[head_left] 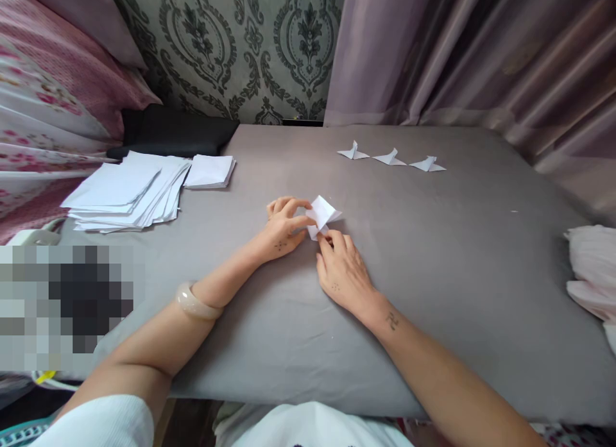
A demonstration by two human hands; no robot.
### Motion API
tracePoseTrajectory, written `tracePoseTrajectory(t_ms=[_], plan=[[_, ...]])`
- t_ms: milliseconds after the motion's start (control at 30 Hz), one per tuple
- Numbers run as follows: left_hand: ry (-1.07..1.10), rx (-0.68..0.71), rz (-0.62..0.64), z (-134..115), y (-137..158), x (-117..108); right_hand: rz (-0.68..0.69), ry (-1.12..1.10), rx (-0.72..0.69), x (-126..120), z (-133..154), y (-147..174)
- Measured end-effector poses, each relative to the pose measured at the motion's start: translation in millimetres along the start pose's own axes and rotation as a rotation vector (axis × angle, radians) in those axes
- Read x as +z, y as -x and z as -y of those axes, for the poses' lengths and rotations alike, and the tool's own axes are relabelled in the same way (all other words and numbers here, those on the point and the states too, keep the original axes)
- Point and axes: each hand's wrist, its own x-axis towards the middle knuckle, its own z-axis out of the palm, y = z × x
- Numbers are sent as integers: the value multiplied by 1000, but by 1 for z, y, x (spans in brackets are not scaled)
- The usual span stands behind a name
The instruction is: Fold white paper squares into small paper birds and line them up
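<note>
A small folded piece of white paper [323, 211] lies in the middle of the grey-covered table, with a raised diamond-shaped flap and points sticking out. My left hand [287, 227] has it between thumb and fingers at its left side. At its lower edge, my right hand [342, 267] pinches the near corner, fingers bent and partly hidden under the hand. Farther back on the right stand three folded paper birds [354, 152] in a row, wings spread.
A large stack of white paper sheets [125, 190] sits at the left, beside a smaller stack of cut paper [210, 171]. Behind them lies a black item [176, 129]. Curtains [433, 56] hang at the back right; bunched pale cloth [594, 267] is at the right edge.
</note>
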Motion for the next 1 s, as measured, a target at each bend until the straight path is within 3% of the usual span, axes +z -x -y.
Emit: tracePoseTrajectory(t_ms=[167,367,433,600,767,1000], plan=[[-23,17,-81,-1,2,6,2,-3,4,-1,1,0],[196,33,-38,-6,5,2,3,-5,-11,-3,0,1],[144,58,-53,-4,4,-1,4,1,-14,-2,0,1],[-21,70,52,13,5,-9,-1,-3,-18,-1,-1,1],[-19,-21,33,14,16,-17,-13,-19,-26,-1,-2,2],[148,61,86,14,18,-10,4,-5,-18,-1,-2,2]])
